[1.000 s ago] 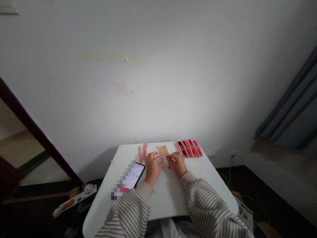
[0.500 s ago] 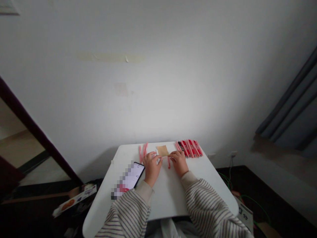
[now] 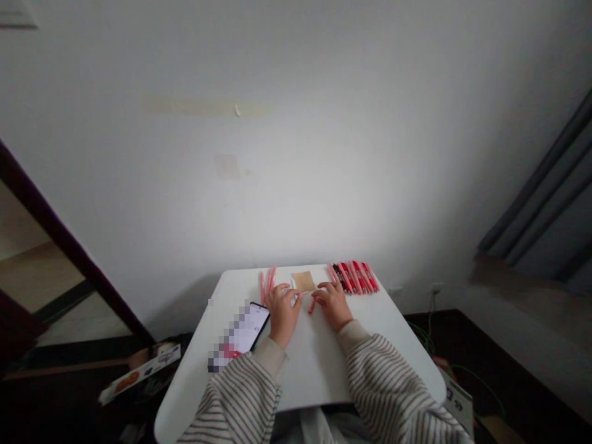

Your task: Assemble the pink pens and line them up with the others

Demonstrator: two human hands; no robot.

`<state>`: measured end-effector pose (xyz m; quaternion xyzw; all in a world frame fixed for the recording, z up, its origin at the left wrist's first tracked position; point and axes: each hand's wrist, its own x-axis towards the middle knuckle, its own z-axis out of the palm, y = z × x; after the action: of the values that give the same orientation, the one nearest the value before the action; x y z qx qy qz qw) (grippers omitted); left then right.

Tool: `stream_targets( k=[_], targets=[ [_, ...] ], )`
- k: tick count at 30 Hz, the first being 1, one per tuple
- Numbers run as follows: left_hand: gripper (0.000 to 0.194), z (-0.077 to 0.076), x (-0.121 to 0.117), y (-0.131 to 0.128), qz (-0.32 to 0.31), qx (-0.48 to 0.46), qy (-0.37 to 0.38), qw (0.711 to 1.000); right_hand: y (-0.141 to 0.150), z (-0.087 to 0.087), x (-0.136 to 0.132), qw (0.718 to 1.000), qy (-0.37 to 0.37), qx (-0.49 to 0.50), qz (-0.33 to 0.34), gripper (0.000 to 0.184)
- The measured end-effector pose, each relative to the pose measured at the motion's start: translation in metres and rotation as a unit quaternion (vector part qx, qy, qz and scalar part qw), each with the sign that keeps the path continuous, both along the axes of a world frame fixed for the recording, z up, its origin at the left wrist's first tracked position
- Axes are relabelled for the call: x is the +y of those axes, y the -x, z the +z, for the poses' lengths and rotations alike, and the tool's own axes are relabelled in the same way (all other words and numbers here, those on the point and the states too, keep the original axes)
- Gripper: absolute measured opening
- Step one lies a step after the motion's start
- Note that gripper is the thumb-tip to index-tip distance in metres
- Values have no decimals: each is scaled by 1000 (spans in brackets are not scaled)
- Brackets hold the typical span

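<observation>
My left hand (image 3: 283, 311) is closed, its thumb and fingertips pinching one end of a thin pale pink pen piece (image 3: 304, 293) just in front of a brown paper square (image 3: 304, 281). Across from it, my right hand (image 3: 333, 306) is closed too, with its fingertips on a short pink pen cap (image 3: 311, 306) that slants down toward me. The fingers hide parts of both pieces, so I cannot tell whether they touch. Left of my left hand lie a few pink pens (image 3: 262, 286). Beyond my right hand is a row of several pink and red pens (image 3: 356, 277).
A phone (image 3: 245, 333) with a lit screen lies on the white table (image 3: 319, 370), left of my left forearm. The wall (image 3: 296, 203) stands right behind the table. A box (image 3: 457, 398) and green cables (image 3: 423, 336) are on the floor at the right.
The short pink pen cap has shifted slightly left and tilted, its lower end now pointing left. My right fingers have come in onto it. My left hand is almost unmoved.
</observation>
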<state>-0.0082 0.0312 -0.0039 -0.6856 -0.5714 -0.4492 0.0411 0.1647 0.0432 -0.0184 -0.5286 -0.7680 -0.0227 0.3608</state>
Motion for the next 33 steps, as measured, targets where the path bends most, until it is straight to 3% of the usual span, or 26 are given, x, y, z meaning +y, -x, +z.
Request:
stream_targets(
  k=[11, 26, 33],
  targets=[
    [14, 2, -1, -1, 9, 2, 2, 1000, 1, 5, -2, 999, 31, -3, 15, 15],
    [14, 5, -3, 0, 27, 8, 15, 999, -2, 3, 2, 998, 25, 40, 31, 18],
    [14, 8, -5, -1, 29, 1, 15, 999, -6, 5, 3, 997, -35, 64, -26, 19]
  ],
)
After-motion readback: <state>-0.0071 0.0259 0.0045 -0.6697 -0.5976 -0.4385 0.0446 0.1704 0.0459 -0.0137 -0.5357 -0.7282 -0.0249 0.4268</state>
